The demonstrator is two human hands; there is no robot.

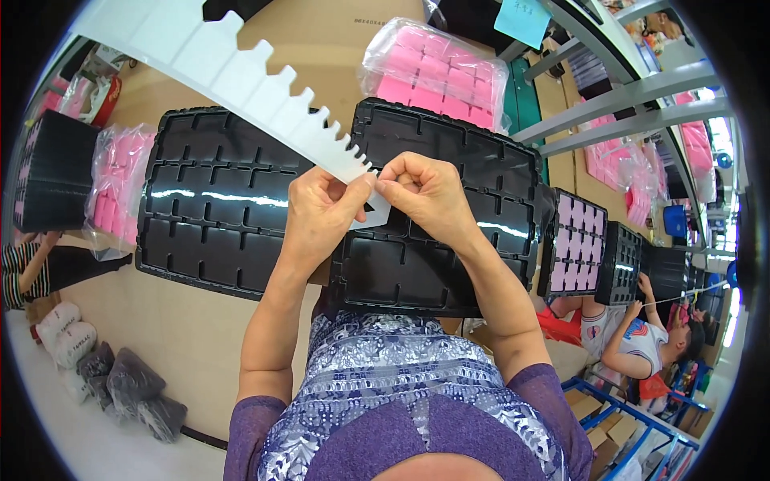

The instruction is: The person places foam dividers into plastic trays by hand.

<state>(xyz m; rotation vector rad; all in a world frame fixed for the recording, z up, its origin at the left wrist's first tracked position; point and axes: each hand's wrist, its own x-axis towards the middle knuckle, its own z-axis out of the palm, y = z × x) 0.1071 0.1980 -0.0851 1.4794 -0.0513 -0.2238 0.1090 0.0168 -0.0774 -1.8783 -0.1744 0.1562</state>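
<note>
Left black tray [216,236], right black tray [417,276] below hands; bagged pink blocks [437,72] just beyond. White notched strip [265,104] slants up-left, partly hiding trays. Left hand [321,208], right hand [429,196] pinch strip near its lower end.

We're viewing thru 1 head cam, L of a side-by-side pair, wide fisheye. We're looking steeply down from above the wearer's purple top [353,439], facing fwd over the brown worktop [321,40], pic reading upright. We're sitting near: L hand [315,212] & R hand [431,200] are showing approx mid-frame, co-worker [638,346] is showing small at R rim, farther off. Straight edges are bowing twd the pic's black border.
</note>
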